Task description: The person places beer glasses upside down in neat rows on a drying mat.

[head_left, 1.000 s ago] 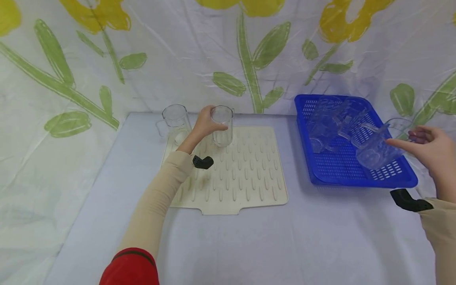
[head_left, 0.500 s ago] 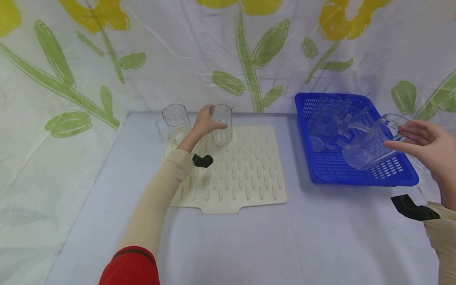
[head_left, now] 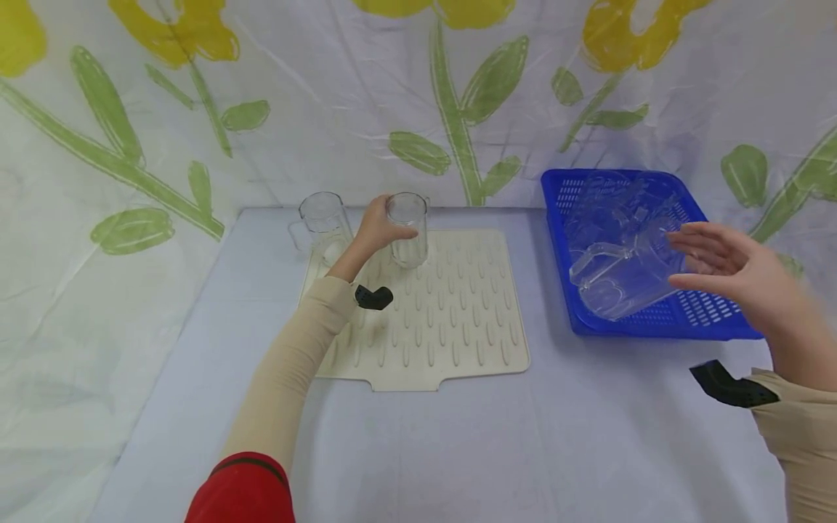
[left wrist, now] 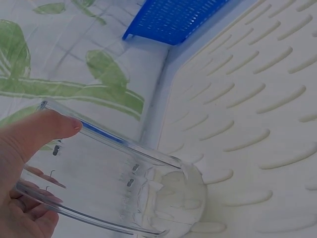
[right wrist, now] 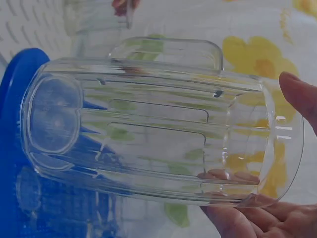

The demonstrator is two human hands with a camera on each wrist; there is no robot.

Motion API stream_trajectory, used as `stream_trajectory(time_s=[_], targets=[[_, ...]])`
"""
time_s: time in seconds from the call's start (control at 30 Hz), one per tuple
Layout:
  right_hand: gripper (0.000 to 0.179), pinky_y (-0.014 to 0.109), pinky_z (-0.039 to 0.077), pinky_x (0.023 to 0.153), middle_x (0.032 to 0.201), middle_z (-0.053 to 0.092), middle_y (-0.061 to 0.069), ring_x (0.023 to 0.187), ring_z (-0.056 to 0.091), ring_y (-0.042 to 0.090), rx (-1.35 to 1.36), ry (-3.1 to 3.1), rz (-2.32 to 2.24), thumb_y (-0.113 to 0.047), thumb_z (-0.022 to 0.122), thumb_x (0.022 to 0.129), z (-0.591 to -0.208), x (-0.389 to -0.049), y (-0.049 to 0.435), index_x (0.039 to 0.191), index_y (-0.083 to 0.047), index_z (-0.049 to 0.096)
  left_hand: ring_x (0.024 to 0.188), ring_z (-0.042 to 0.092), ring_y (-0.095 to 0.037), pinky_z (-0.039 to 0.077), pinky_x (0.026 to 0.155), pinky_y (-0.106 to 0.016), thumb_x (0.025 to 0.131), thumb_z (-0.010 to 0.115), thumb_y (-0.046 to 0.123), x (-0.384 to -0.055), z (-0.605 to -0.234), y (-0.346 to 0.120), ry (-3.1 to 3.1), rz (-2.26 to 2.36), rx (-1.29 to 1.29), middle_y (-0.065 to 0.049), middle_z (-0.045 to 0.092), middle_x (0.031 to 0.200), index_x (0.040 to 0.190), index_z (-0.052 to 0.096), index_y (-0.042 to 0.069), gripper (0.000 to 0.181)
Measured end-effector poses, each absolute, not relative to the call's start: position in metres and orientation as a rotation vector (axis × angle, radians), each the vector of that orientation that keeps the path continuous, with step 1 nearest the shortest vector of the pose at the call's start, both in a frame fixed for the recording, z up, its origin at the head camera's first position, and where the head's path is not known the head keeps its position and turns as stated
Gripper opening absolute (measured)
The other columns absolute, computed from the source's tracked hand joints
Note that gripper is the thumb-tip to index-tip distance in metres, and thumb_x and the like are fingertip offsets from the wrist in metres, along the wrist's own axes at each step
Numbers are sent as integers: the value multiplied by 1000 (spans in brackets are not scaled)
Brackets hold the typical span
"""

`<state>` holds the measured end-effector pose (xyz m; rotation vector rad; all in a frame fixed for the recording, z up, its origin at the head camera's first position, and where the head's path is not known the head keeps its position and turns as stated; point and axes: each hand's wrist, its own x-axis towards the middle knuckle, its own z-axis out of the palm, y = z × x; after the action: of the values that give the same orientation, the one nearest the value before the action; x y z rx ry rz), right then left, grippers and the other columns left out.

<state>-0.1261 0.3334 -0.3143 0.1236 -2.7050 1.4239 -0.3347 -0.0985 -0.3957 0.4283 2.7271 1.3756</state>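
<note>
My left hand [head_left: 382,229] grips a clear glass mug [head_left: 410,250] near its rim. The mug stands upright at the back of the cream drying mat [head_left: 451,319], and the left wrist view shows its base on the ridges. My right hand [head_left: 732,272] holds a second clear glass mug [head_left: 631,280] by the rim end, thumb on one side and fingers on the other. That mug is tilted over the blue basket [head_left: 667,335], its base toward the mat and its handle [right wrist: 166,49] on the side away from the palm.
Another glass mug [head_left: 325,225] stands at the mat's back left corner, its handle to the left. Several more clear glasses [head_left: 601,203] lie in the basket's far part. A flower-printed sheet [head_left: 288,94] hangs behind the white table [head_left: 418,457].
My right hand has carried its mug leftward across the basket, and the mug's handle has come into view on the left. My left hand and its mug have stayed in place.
</note>
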Motion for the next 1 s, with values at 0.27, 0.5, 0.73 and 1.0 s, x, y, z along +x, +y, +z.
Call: stream_trajectory(time_s=[0.27,0.5,0.73,1.0], targets=[[64,10,37,85,121,51,0,110,46,5,431,-2353,1944,25,52,76,-320,-128,319,132,-2,38,123,29,-31,29,98,-37,72,75,20,-335,-397,-100,2731,1368,428,-21,30,136,136,26,-6,85],[65,15,37,88,123,51,6,114,44,11,581,-2198,2140,31,47,73,-321,-125,308,131,3,38,124,29,-31,28,99,-36,72,76,21,-336,-398,-100,2736,1355,418,-21,30,136,136,25,-6,86],[67,14,33,91,124,49,6,116,41,12,611,-2258,2067,29,49,74,-318,-121,291,133,2,36,123,30,-31,29,98,-36,72,76,22,-338,-400,-101,2750,1347,407,-20,31,135,135,26,-6,85],[67,16,33,92,125,49,7,116,42,14,736,-2264,2053,28,50,73,-321,-120,268,133,3,37,121,32,-30,31,97,-36,71,76,22,-338,-400,-100,2742,1377,378,-19,33,134,135,27,-5,85]])
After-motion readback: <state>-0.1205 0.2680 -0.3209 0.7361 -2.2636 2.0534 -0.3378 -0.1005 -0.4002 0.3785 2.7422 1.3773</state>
